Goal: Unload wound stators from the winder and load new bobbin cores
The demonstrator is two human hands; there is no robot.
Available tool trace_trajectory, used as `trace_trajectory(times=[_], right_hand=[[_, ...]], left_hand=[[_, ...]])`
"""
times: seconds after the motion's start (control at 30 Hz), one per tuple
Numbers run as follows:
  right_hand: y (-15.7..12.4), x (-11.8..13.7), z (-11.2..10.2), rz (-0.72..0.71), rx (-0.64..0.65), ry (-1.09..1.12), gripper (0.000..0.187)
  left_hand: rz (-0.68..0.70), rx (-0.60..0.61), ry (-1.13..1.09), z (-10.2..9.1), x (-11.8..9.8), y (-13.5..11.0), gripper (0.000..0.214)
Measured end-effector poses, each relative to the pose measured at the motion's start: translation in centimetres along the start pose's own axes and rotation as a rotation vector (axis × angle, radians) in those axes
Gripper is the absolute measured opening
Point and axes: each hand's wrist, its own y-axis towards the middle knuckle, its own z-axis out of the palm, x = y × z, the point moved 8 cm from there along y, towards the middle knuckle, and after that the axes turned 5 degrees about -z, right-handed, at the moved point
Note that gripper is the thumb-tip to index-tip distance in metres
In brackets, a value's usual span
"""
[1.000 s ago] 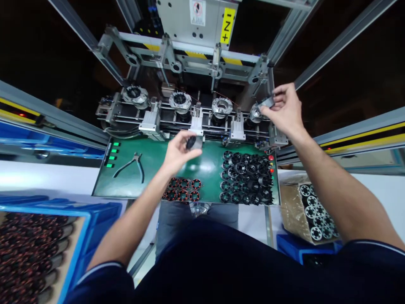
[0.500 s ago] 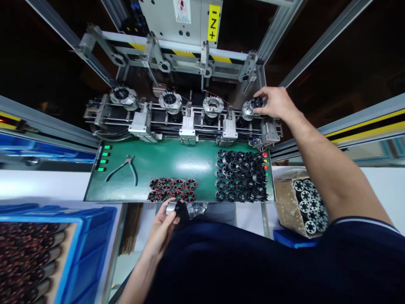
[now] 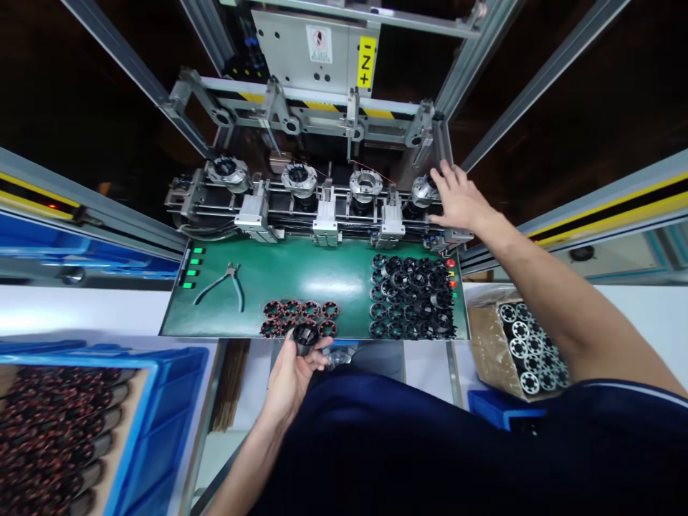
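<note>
My left hand point(image 3: 290, 376) grips a black-lined stator core point(image 3: 305, 338) at the front edge of the green work plate, its slotted opening facing up. Up at the rightmost round metal holder point(image 3: 421, 192) of the winding machine, my right hand point(image 3: 461, 199) is open, fingers spread beside the rim. A black stator core seated in that holder is partly hidden by the hand. Two holders on the left, the far-left one point(image 3: 228, 173) and its neighbour point(image 3: 299, 179), carry black cores. The third holder point(image 3: 366, 186) shows an open ring with no core.
Copper-wound stators point(image 3: 310, 309) stand in rows on the green plate point(image 3: 312, 269), with stacked black cores point(image 3: 411, 297) to their right. Cutting pliers point(image 3: 232, 279) lie at left. A blue bin point(image 3: 169, 394) of wound stators and a carton point(image 3: 484, 351) of bare cores flank the bench.
My right hand has let go of the core at the rightmost holder and spread its fingers. My left hand has turned its core so the slotted opening faces up. The camera view has shifted slightly.
</note>
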Motion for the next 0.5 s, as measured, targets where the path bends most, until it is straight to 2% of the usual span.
trace_trajectory(times=[0.07, 0.17, 0.23, 0.3, 0.37, 0.43, 0.5], right_hand=[[-0.9, 0.8, 0.9, 0.033, -0.007, -0.033, 0.128], [-0.8, 0.7, 1.6, 0.075, 0.11, -0.043, 0.123], [-0.5, 0.8, 0.7, 0.087, 0.172, -0.039, 0.114], [-0.6, 2.3, -1.8, 0.092, 0.101, -0.013, 0.105], [-1.5, 6.2, -5.4, 0.073, -0.08, 0.089, 0.098], [-3.7, 12.7, -8.9, -0.076, -0.252, 0.33, 0.084], [-6.6, 20.2, -11.1, -0.263, -0.221, 0.644, 0.074]], left_hand=[[0.003, 0.002, 0.004, 0.1, -0.3, 0.0, 0.067], [0.028, 0.079, 0.023, 1.9, -1.3, -0.2, 0.066], [0.071, 0.146, 0.032, 3.7, -2.3, -0.9, 0.066], [0.107, 0.205, 0.04, 5.3, -3.2, -1.9, 0.067], [0.138, 0.254, 0.047, 6.6, -4.3, -3.0, 0.069], [0.181, 0.294, 0.049, 7.6, -5.5, -4.0, 0.069], [0.229, 0.33, 0.053, 8.4, -6.7, -4.4, 0.069]])
